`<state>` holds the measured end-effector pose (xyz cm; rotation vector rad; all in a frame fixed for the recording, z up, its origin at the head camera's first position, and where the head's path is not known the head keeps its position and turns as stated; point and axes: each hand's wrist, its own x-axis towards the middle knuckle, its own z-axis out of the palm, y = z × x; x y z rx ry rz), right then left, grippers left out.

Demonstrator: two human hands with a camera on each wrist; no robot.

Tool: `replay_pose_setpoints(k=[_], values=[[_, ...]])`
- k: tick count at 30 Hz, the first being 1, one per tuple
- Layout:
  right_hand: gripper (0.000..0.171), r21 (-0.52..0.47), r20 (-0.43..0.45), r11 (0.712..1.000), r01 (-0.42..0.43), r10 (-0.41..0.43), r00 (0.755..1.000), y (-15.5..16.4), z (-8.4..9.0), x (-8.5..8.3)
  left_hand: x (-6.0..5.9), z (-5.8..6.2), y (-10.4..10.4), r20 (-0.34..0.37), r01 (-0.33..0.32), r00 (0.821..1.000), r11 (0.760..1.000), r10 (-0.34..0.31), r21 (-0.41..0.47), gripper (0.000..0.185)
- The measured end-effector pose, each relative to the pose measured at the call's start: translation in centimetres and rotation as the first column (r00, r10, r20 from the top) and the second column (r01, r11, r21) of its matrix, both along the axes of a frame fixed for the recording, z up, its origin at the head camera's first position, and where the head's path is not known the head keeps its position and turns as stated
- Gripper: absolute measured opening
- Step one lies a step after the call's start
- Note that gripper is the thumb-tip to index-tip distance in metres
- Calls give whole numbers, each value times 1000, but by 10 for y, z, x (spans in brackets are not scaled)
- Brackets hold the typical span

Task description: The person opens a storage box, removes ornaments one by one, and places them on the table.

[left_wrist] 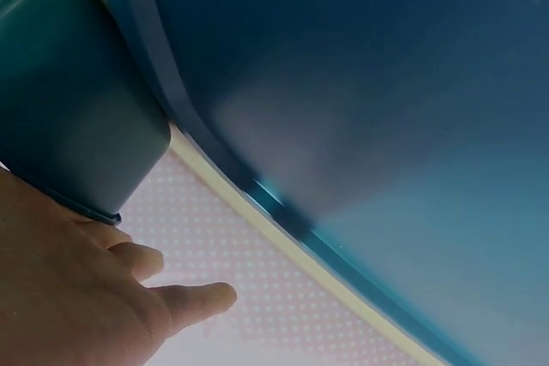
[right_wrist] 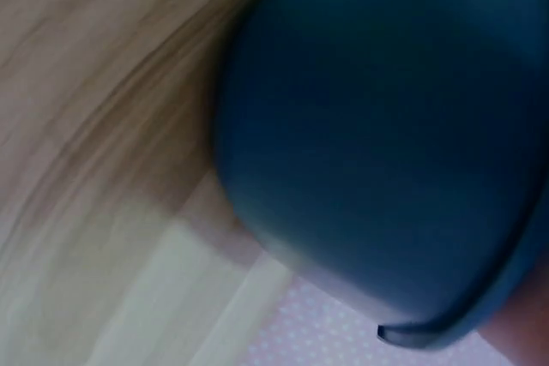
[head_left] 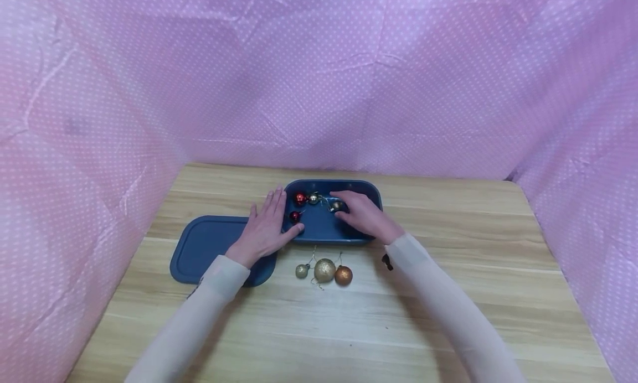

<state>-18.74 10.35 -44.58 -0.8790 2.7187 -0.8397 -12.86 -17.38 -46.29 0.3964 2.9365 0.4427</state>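
Blue, the open box sits towards the far side of the wooden bench, its long axis running left to right and its mouth facing up. Its matching lid lies to the left, also lengthwise across, under the person's left wrist. The left hand is spread flat at the box's left end, fingers straight and pointing away, thumb out over the near corner. The right hand reaches inside, thumb and fingers parted about a dark gold bauble; I cannot tell whether they pinch it. Near the left end lie a red bauble, a pale metallic bauble and a smaller dark red one. Before the box, a small pale bauble, a large gold glitter bauble and a copper bauble form a row, the copper one's string pointing boxward.
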Motion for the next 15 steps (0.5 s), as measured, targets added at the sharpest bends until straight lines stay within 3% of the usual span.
replay_pose_setpoints(k=[9,15], values=[[51,50,29,999,17,-18,999,-8,-6,-7,2,2,1,-9,1,1000,1000,-1,-10,103],[43,58,-3,998,17,-17,1000,-10,-8,-8,5,3,1,6,-3,1000,1000,3,-9,103]])
